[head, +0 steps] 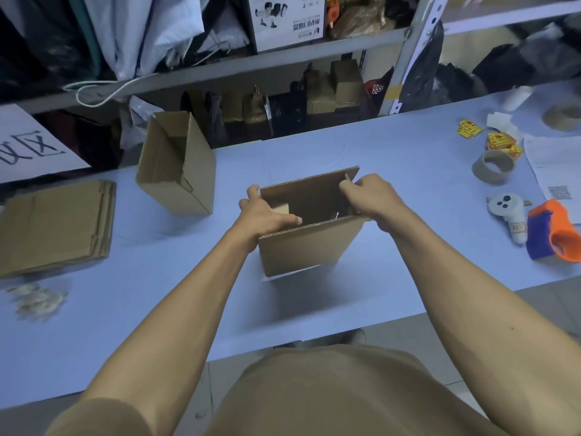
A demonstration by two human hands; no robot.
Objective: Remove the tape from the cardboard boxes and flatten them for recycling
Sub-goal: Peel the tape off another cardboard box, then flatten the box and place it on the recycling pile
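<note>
Gripping opposite top edges, both hands (270, 215) (371, 199) clamp the box (308, 247) between them, light, stiff cardboard, likely foldable.

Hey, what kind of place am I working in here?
Probably a small packing or stock room: metal shelving crammed with bags and boxes, a tape dispenser and spent tape cores on the table, plus flattened cardboard.

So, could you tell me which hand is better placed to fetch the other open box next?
The left hand: the other box stands on the table's left side, far nearer it than the right hand.
</note>
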